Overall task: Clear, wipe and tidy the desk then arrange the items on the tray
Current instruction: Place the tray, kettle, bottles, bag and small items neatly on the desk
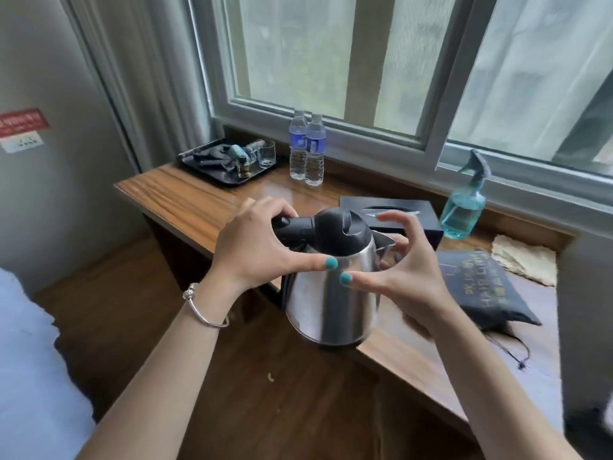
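Tray (229, 180) is sitting at the desk's (185, 197) far left end, well left of the kettle (331, 293), holding a glass (267, 154) and small dark items too blurred to name. Two water bottles (306, 149) are standing just right of the tray, behind the kettle. The left hand (252, 250) is gripping the kettle's black handle, fingers wrapped over it and thumb pressing the steel body. The kettle is tilting over the desk's near edge, its lid closed. The right hand (401, 273) is cupping the spout side, half open, thumb touching the body while the upper fingers are spreading free. Behind the kettle a black tissue box (398, 210) is lying; to its right a spray bottle (464, 207), a dark pouch (477, 287) and a cloth (524, 260) are resting.
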A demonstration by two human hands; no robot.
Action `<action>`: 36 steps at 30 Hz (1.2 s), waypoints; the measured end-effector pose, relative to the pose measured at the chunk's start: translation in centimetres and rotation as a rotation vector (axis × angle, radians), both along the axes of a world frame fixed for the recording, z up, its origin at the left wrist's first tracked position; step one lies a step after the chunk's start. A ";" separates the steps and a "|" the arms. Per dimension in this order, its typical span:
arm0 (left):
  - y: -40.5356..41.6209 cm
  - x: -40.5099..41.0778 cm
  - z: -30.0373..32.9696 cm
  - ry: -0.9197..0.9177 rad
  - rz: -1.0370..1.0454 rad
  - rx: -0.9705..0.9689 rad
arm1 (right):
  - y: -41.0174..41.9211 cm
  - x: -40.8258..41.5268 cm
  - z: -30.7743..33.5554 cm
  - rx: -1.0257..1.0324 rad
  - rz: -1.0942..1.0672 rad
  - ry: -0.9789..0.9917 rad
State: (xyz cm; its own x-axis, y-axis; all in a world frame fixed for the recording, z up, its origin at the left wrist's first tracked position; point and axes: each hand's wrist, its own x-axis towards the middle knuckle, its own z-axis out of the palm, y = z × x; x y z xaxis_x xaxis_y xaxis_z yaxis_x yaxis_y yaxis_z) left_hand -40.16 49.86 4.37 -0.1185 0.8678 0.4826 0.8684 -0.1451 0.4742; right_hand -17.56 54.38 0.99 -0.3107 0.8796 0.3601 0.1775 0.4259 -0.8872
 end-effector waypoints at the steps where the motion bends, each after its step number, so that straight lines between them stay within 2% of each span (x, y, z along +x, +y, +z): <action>1: 1.3 -1.6 -0.7 -0.003 0.003 0.017 | 1.2 -1.6 -0.1 0.003 -0.015 -0.008; 7: 10.9 -10.5 -4.3 0.017 0.048 0.084 | 10.5 -10.4 -2.7 0.010 -0.021 -0.018; 12: 19.3 -15.3 -4.5 -0.030 0.046 0.003 | 17.6 -15.9 -4.0 0.017 -0.120 0.042; 17: 27.9 -16.6 -4.7 -0.151 -0.098 -0.070 | 23.4 -17.8 -4.0 -0.007 -0.239 0.050; 21: 33.5 -15.6 -5.6 -0.145 -0.245 -0.134 | 26.5 -16.7 -5.2 -0.058 -0.353 0.043; 27: 39.0 -15.7 -6.3 -0.103 -0.473 -0.119 | 27.8 -17.3 -6.0 -0.119 -0.568 0.026; 30: 39.9 -17.4 -7.4 -0.131 -0.601 -0.138 | 27.1 -18.9 -5.8 -0.208 -0.671 -0.058; 32: 40.3 -18.8 -8.2 -0.173 -0.671 -0.213 | 26.1 -20.2 -6.1 -0.304 -0.814 -0.068; 34: 40.5 -20.8 -8.5 -0.159 -0.734 -0.388 | 24.5 -22.2 -6.2 -0.482 -0.956 -0.019; 36: 40.8 -23.5 -8.6 0.012 -0.812 -0.625 | 22.5 -24.7 -5.9 -0.710 -1.014 -0.135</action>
